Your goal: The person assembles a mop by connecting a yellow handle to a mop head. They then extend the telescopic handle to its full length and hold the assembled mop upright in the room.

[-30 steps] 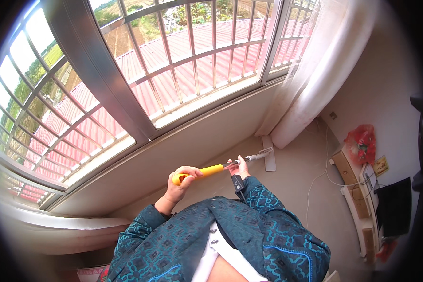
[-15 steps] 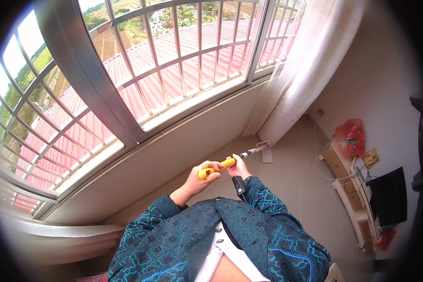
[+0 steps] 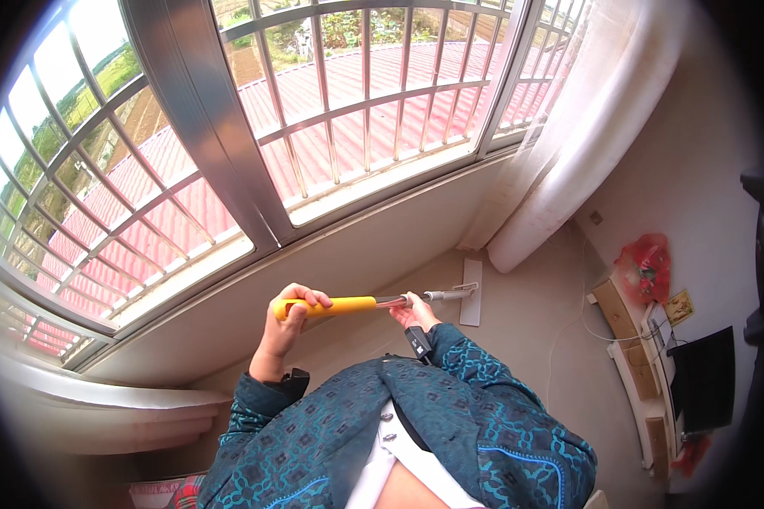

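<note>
My left hand (image 3: 278, 332) is wrapped round the end of a yellow handle, which belongs to a flat mop (image 3: 341, 306). Farther along, my right hand (image 3: 414, 314) grips the grey metal pole below the yellow part, thumb on top. The pole slants away to the right and ends at a flat white mop head (image 3: 472, 307), which appears to rest on the floor near the wall under the window. A small black device is strapped at my right wrist.
Ahead runs a barred window (image 3: 373, 110) above a low wall. A white curtain (image 3: 569, 161) hangs at its right end, another at lower left. To the right stand a low TV cabinet (image 3: 624, 339), a black television (image 3: 700, 377) and a red bag (image 3: 643, 267). A thin cable crosses the floor.
My left hand has moved left with the handle end, away from my right hand, so more yellow handle and pole show between them. The mop head has turned and shows its long side.
</note>
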The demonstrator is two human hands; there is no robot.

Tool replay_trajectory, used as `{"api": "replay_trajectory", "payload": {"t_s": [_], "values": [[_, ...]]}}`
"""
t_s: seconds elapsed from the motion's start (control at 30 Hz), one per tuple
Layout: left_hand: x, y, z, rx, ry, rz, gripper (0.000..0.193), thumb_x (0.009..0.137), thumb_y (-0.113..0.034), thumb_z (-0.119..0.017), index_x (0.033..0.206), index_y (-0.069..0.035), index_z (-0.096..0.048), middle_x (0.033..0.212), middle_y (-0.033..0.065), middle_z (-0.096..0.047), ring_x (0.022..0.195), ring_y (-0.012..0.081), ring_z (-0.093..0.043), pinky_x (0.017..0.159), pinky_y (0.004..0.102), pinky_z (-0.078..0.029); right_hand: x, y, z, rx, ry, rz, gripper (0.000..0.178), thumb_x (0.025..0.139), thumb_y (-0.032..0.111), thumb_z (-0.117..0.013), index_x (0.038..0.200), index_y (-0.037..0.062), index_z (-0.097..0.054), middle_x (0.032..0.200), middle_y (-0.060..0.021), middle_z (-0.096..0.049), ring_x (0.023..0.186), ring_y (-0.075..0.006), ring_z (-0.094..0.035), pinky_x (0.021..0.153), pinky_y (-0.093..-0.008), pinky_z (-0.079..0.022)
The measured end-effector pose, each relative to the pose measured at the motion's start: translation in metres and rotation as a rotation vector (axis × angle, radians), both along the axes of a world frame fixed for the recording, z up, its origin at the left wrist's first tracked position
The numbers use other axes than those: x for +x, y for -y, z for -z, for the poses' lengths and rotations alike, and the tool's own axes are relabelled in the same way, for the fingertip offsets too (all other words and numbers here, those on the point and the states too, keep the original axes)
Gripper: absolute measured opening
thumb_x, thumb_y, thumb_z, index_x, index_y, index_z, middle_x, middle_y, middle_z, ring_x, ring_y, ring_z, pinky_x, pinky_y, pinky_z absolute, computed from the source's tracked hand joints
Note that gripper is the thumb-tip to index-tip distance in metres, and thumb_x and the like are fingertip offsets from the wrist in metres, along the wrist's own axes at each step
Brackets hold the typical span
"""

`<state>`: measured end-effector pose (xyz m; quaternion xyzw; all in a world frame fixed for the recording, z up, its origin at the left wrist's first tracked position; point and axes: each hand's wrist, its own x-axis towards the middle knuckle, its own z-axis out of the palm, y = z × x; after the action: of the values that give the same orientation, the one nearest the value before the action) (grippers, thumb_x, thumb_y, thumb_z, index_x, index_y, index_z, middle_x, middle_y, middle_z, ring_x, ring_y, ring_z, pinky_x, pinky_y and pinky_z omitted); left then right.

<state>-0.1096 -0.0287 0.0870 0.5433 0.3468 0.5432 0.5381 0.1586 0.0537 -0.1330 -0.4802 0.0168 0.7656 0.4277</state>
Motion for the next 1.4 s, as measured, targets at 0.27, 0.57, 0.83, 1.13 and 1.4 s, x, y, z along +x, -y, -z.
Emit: {"api": "replay_trajectory", "payload": {"t_s": [0.27,0.57,0.83,1.13,1.4], "values": [[-0.058,0.055,-0.063,0.05,-0.19,-0.227,0.062,0.077,-0.069,-0.059,0.088,-0.008,-0.054,0.083,0.0105,-0.066,0.064,0.0053,-0.053,0.048,0.0153,-0.034,-0.064,0.011,0.038,-0.147,-0.009,-0.078,0.025,0.094,0.02,-0.05,0.107,-0.0007,-0.047,0.098,-0.0161,-0.058,0.084,-0.0251,-0.061,0.072,-0.0365,-0.055],[-0.08,0.038,-0.046,0.314,-0.161,-0.523,0.029,0.093,-0.036,-0.058,0.09,-0.008,-0.053,0.072,0.0072,-0.064,0.055,0.0048,-0.049,0.044,0.0156,-0.03,-0.073,0.021,0.032,-0.088,-0.026,-0.19,0.025,0.095,0.018,-0.051,0.111,-0.0005,-0.047,0.106,-0.0167,-0.057,0.088,-0.0264,-0.061,0.075,-0.038,-0.054],[-0.011,-0.007,0.009,0.217,0.027,-0.465,0.016,0.097,-0.023,-0.051,0.094,-0.008,-0.05,0.075,0.0073,-0.063,0.069,0.0119,-0.058,0.059,0.021,-0.041,0.007,-0.002,0.077,-0.093,0.062,-0.023,0.025,0.088,0.019,-0.061,0.105,0.0019,-0.052,0.093,-0.015,-0.06,0.079,-0.0251,-0.061,0.065,-0.0365,-0.053],[0.129,-0.053,0.085,-0.085,0.046,-0.053,0.011,0.097,-0.023,-0.051,0.099,-0.013,-0.049,0.093,0.0056,-0.064,0.074,0.0067,-0.055,0.053,0.0169,-0.042,0.109,-0.034,0.054,-0.117,0.184,0.327,0.02,0.088,0.023,-0.061,0.093,0.0056,-0.051,0.073,-0.0088,-0.059,0.064,-0.0211,-0.063,0.055,-0.0325,-0.052],[0.179,-0.068,0.1,-0.185,0.16,0.266,0.013,0.094,-0.015,-0.056,0.102,-0.01,-0.048,0.107,0.0074,-0.06,0.088,0.0112,-0.055,0.066,0.0224,-0.052,0.118,-0.016,0.007,-0.004,-0.059,0.493,0.017,0.091,0.021,-0.059,0.096,0.0076,-0.049,0.078,-0.0058,-0.06,0.076,-0.0213,-0.066,0.068,-0.0323,-0.055]]}}
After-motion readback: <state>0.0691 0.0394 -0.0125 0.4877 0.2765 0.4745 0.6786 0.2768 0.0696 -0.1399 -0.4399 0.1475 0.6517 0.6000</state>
